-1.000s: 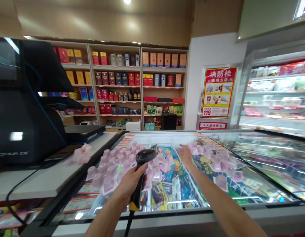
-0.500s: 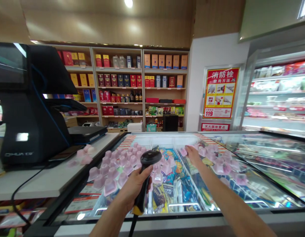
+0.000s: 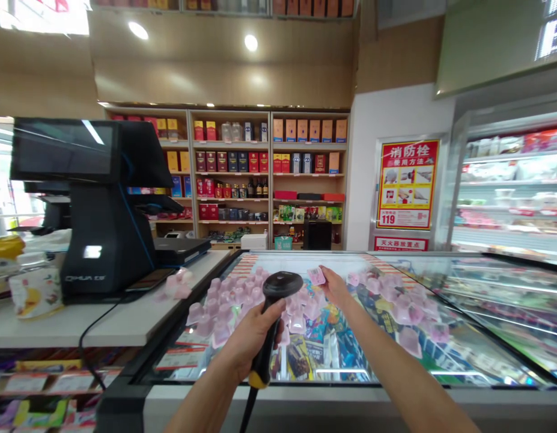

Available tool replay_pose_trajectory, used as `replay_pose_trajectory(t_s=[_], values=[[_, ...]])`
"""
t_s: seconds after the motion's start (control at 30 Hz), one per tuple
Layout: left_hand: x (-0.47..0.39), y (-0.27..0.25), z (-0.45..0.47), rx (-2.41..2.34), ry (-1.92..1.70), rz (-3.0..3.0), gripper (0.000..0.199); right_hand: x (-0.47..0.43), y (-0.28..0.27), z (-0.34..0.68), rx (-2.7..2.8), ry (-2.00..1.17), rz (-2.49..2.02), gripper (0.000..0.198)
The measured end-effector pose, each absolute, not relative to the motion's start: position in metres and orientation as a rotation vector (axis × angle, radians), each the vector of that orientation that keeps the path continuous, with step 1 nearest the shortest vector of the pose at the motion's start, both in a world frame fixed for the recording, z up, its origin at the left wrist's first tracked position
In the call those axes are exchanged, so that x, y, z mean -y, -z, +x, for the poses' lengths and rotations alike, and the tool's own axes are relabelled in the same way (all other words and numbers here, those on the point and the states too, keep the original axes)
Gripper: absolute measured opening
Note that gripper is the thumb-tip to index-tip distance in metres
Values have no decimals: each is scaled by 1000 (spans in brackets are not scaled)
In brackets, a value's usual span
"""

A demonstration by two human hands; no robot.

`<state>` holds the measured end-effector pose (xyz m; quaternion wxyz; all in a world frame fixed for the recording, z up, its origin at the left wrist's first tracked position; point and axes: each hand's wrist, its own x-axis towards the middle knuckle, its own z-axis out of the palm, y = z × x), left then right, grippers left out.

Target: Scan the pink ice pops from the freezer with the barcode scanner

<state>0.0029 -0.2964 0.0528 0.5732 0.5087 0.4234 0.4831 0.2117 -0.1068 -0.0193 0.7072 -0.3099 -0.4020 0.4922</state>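
Observation:
My left hand (image 3: 255,334) is wrapped round the handle of a black barcode scanner (image 3: 282,285) with a yellow end and a cable hanging down. Its head points away, over the glass top of a chest freezer (image 3: 278,255). Between the fingertips of my right hand (image 3: 334,285) is a small pink jelly cup (image 3: 316,276), its label side facing me, held just right of the scanner's head. Many similar pink cups (image 3: 237,294) lie on the glass to the left of the scanner. Another group of pink cups (image 3: 402,304) is spread beyond my right forearm.
A white counter (image 3: 120,328) at the left carries a black checkout terminal (image 3: 107,240), a few pink cups (image 3: 178,284) and a plastic pouch (image 3: 35,291). Wall shelves (image 3: 233,168) with boxes and bottles stand behind. A lit display fridge (image 3: 512,180) is at the right.
My right hand has lifted the pink jelly cup off the glass and brought it left, towards the scanner. My left hand keeps hold of the scanner. The view has tilted up and turned slightly left.

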Motion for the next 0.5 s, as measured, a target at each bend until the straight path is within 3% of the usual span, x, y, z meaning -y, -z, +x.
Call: replay_pose_trajectory(t_s=[0.17, 0.33, 0.5], values=[[280, -49, -2, -1024, -1111, 1181, 33, 90, 27, 222, 1000, -758, -999, 28], [266, -47, -1, -1083, -1165, 1195, 33, 69, 39, 228, 1241, -279, -1393, 19], [251, -39, -1, -1106, -1149, 1189, 34, 55, 51, 222, 1450, -114, -1595, 15]])
